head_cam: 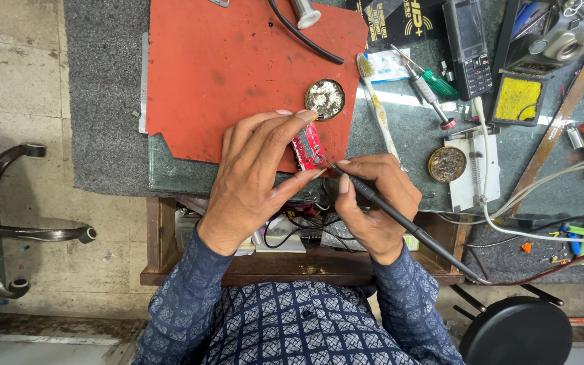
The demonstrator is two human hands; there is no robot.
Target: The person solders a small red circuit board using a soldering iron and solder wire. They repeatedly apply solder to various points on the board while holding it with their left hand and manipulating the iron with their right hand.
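Cluttered grey bench top [400, 145] was seen from above, with an orange-red mat [238, 74] laid over its near-left part. A small red circuit board [307, 146] was pinched at the mat's near edge by the left hand [255, 182], fingers closed on it, long axis running roughly away from the body. The right hand [373, 203] was clamped around a black soldering iron [400, 216], tip pretty much touching the board's near-right corner, its cord trailing back to the right. A round solder tin [324, 99] was parked just beyond the board, a toothbrush [376, 108] just right of it. Open mat was left only to the far left.
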